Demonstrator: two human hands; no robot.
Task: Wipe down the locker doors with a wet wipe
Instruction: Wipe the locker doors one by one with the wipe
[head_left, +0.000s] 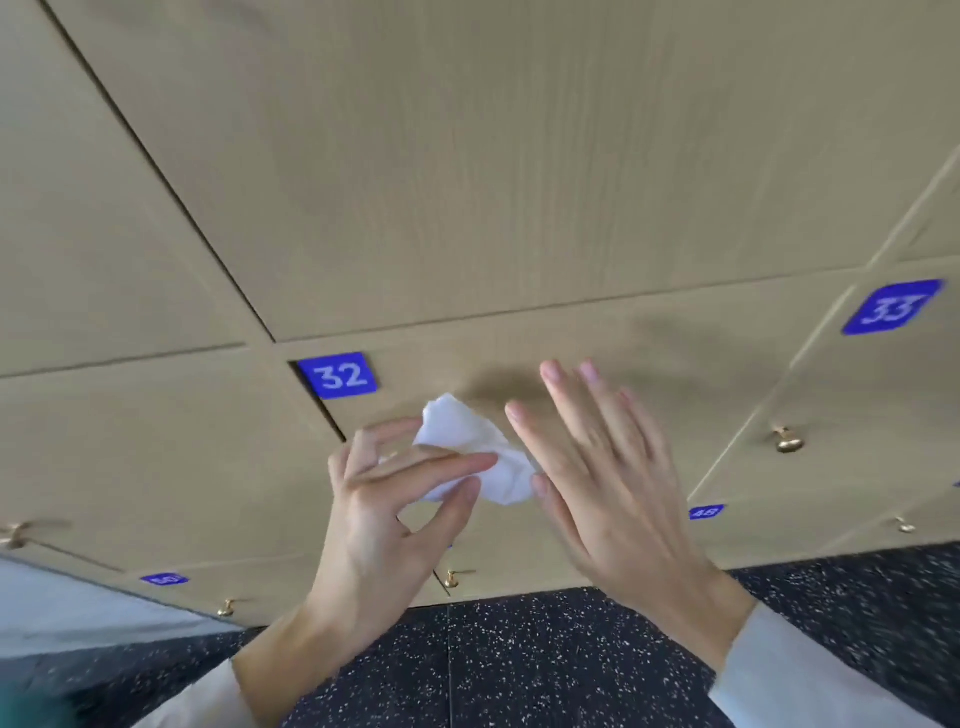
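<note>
One wet wipe (470, 451), white, crumpled into a loose wad, is held in the air in front of the locker door (597, 415) marked by the blue plate 32 (340, 375); whether it touches the door cannot be told. The left hand (384, 499) pinches it, thumb and curled fingers closing on its lower left portion. The right hand (602, 467) stands flat beside it, fingers straight and together, thumb edge against the wad's right side, gripping nothing. Judged handling: very light, limp, no stiffness of its own; it takes whatever shape the fingers give it and likely clings a little when damp. Tearing is possible if dragged hard across a knob (788, 441) or a door edge. Best hold, by judgement: spread it flat under the straight fingers and palm rather than pinched at one corner, so more cloth meets the wood-grain face. Adjacent items: plate 33 (894, 307) on the neighbouring door to the right, small brass knobs on the lower doors, dark speckled floor (545, 665) beneath. Pale sleeves cover both wrists.
</note>
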